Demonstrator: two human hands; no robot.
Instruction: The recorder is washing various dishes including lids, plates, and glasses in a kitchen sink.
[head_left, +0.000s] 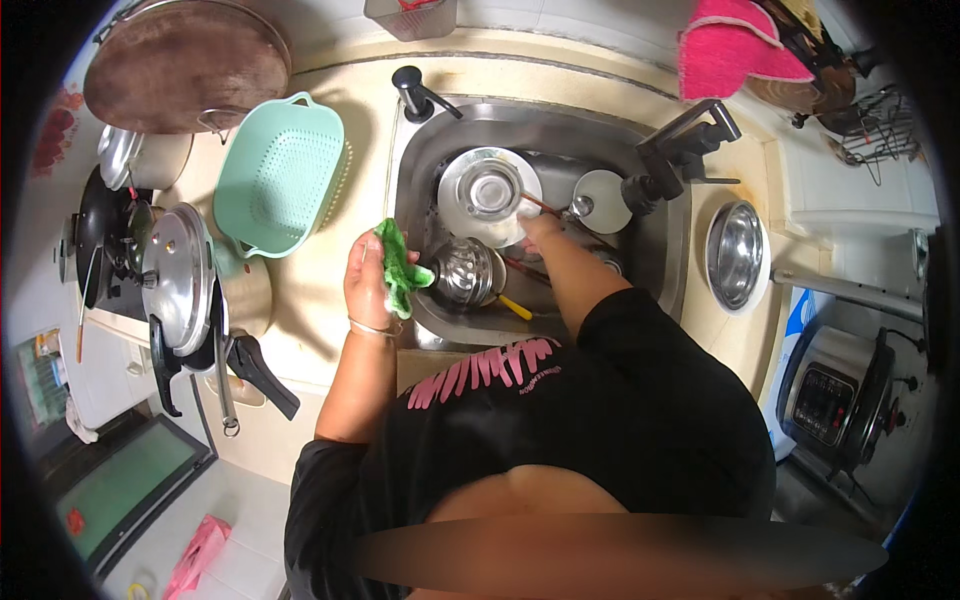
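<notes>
My left hand (366, 289) is closed around a green scrubbing cloth (397, 262), over the left edge of the steel sink (660, 292). Down in the sink, my right hand (535, 229) is at the lower right rim of a white plate (452, 191); whether its fingers grip anything is hard to see. A clear glass bowl (493, 189) sits on that plate. Nearer me are a patterned metal bowl (461, 274) and a yellow-handled utensil (515, 306). To the right, a metal ladle (582, 207) lies by a pale bowl (609, 201).
A mint-green colander basket (281, 187) stands on the counter left of the sink. Beyond it are a pressure cooker lid (178, 277) and pots. A black faucet (679, 142) overhangs the sink's right side. Further right are a metal bowl (735, 255) and an electric cooker (829, 394).
</notes>
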